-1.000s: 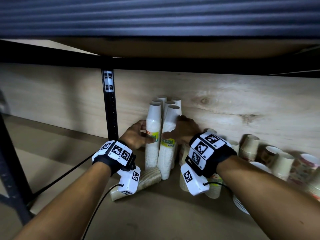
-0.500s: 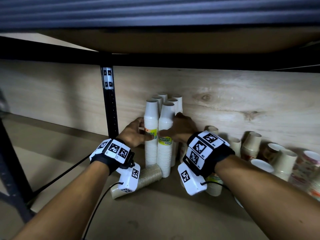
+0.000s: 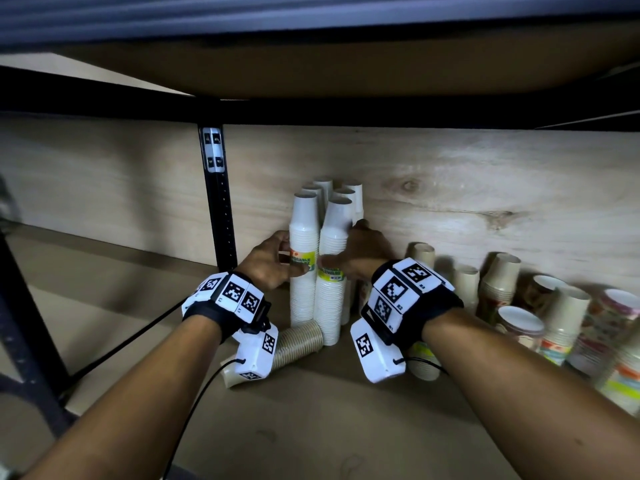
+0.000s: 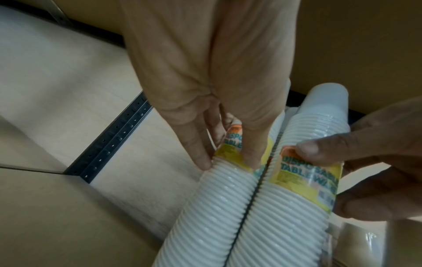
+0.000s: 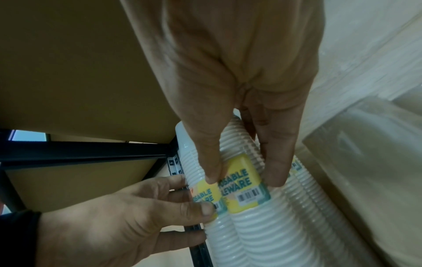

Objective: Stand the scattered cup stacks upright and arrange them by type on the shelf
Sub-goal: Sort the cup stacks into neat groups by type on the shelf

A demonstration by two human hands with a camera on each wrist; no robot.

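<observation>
Two tall white cup stacks with yellow labels stand upright side by side near the back board. My left hand grips the left white stack at its label, thumb in front and fingers behind, as the left wrist view shows. My right hand grips the right white stack the same way. Several more white stacks stand behind them. A brown cup stack lies on its side on the shelf board under my left wrist.
A black upright post stands left of the white stacks. Right of my right wrist stand tan cup stacks and patterned ones. Another stack sits under my right wrist. The upper shelf hangs low overhead.
The right white stack has gone from leaning against its neighbour to standing straight. Both hands stay on their stacks at the labels.
</observation>
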